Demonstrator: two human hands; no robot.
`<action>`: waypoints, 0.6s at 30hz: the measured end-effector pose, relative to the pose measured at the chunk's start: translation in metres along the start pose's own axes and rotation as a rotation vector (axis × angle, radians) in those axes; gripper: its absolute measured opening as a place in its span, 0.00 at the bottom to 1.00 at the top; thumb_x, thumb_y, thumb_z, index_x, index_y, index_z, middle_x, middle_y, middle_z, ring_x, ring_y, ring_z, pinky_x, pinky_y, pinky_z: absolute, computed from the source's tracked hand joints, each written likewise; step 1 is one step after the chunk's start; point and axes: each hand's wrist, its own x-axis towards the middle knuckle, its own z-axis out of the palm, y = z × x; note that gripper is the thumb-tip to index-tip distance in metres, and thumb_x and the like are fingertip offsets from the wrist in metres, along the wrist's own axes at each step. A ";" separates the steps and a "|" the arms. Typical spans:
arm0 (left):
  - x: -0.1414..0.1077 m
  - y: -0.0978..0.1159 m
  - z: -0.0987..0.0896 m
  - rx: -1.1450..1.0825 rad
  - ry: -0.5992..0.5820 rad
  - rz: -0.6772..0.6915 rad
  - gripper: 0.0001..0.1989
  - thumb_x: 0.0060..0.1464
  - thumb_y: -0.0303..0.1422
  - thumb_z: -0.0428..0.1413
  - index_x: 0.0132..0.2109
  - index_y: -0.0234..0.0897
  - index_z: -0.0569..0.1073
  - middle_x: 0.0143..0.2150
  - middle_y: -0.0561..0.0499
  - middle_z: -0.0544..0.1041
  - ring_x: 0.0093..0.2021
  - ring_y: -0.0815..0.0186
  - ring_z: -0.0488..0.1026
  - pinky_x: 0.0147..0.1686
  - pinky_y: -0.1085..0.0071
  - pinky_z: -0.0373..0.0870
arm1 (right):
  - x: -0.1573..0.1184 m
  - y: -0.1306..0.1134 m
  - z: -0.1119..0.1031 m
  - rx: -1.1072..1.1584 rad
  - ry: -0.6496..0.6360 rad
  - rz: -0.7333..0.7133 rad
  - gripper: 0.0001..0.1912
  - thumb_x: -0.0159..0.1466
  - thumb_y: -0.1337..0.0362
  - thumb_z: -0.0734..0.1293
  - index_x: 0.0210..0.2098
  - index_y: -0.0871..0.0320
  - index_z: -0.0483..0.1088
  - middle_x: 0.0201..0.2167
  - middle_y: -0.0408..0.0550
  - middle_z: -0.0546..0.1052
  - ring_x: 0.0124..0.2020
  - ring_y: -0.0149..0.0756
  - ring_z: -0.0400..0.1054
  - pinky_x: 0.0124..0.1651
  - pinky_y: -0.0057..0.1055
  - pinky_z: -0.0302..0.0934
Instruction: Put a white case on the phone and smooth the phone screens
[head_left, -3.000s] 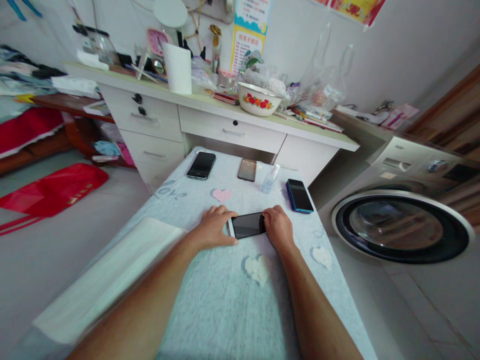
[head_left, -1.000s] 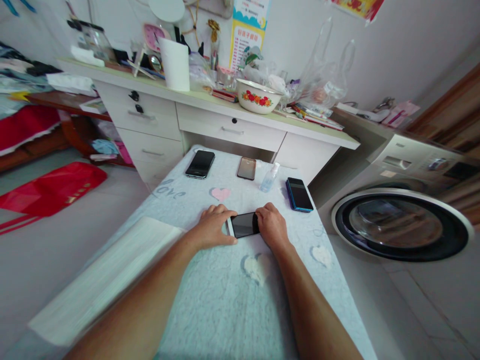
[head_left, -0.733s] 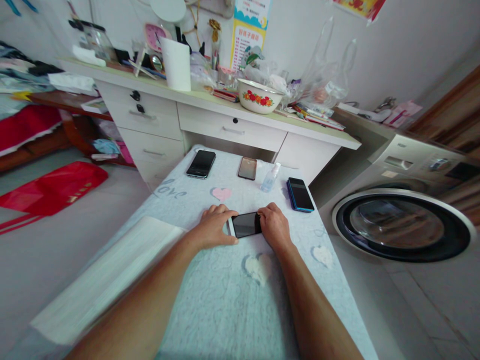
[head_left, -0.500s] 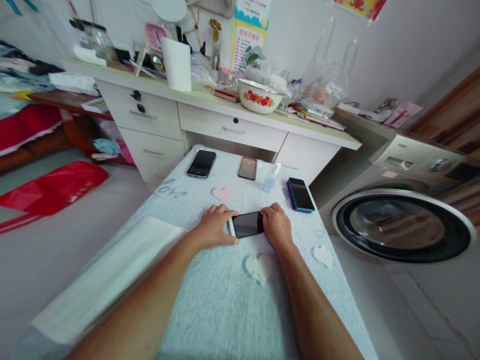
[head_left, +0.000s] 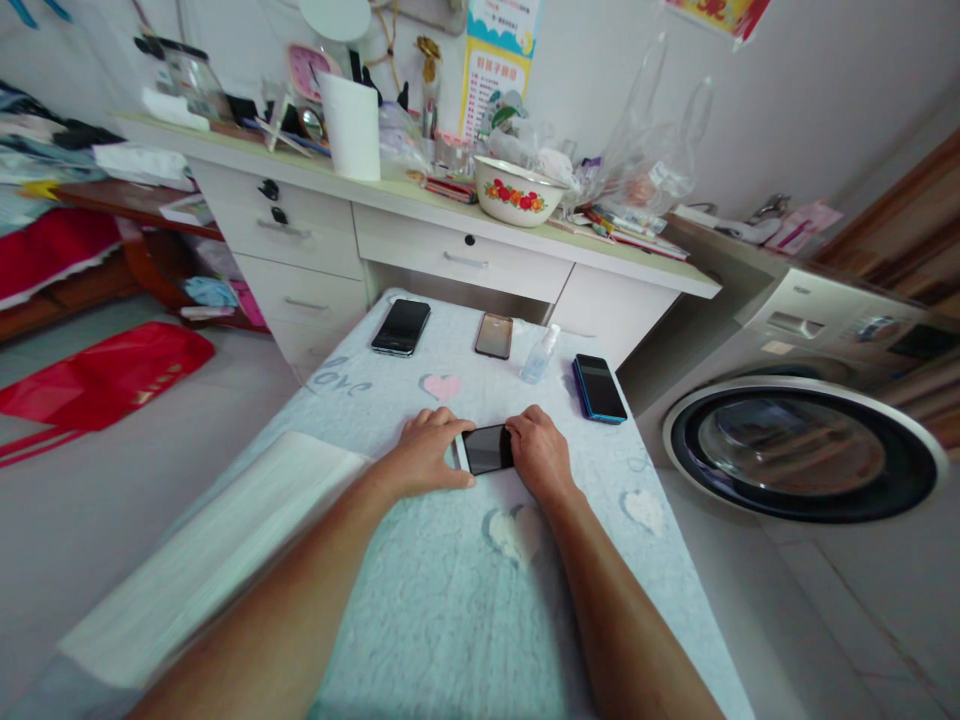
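Note:
A white-edged smartphone [head_left: 484, 450] lies on the table, its dark screen facing up. Thumb and fingers of my left hand [head_left: 435, 450] clasp the phone's left end. Over the right part of the screen rests my right hand [head_left: 541, 450], its fingers curled and pressed together. Whatever those fingers may hold is hidden beneath them. Beyond the hands are a black phone [head_left: 402, 327], a brownish phone case [head_left: 494, 336], a clear spray bottle [head_left: 540, 355] and a blue-edged phone [head_left: 599, 388].
A pale cloth with heart prints covers the table [head_left: 450, 620]. A white folded sheet [head_left: 217, 560] lies along its left side. Behind stands a cluttered desk [head_left: 285, 235] with a flowered bowl [head_left: 517, 192]. The washing machine [head_left: 802, 450] is at the right, a red bag [head_left: 112, 375] on the left floor.
My right hand has slid left across the phone's screen, covering more of it. My left hand and the phone stay nearly where they were.

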 end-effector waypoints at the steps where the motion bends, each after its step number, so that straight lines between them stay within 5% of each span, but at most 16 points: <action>1: 0.000 -0.001 0.000 -0.001 0.004 0.002 0.37 0.38 0.48 0.61 0.57 0.48 0.65 0.51 0.49 0.65 0.52 0.54 0.60 0.50 0.61 0.57 | 0.000 0.001 0.000 0.000 0.008 0.004 0.13 0.67 0.66 0.56 0.38 0.54 0.73 0.38 0.47 0.70 0.40 0.33 0.63 0.37 0.26 0.53; 18: 0.000 -0.001 0.001 -0.020 0.014 0.010 0.37 0.37 0.48 0.61 0.56 0.48 0.65 0.50 0.49 0.66 0.52 0.54 0.61 0.50 0.61 0.57 | -0.001 -0.001 -0.001 0.015 -0.001 -0.009 0.14 0.67 0.66 0.55 0.39 0.55 0.72 0.38 0.47 0.70 0.40 0.33 0.63 0.39 0.25 0.54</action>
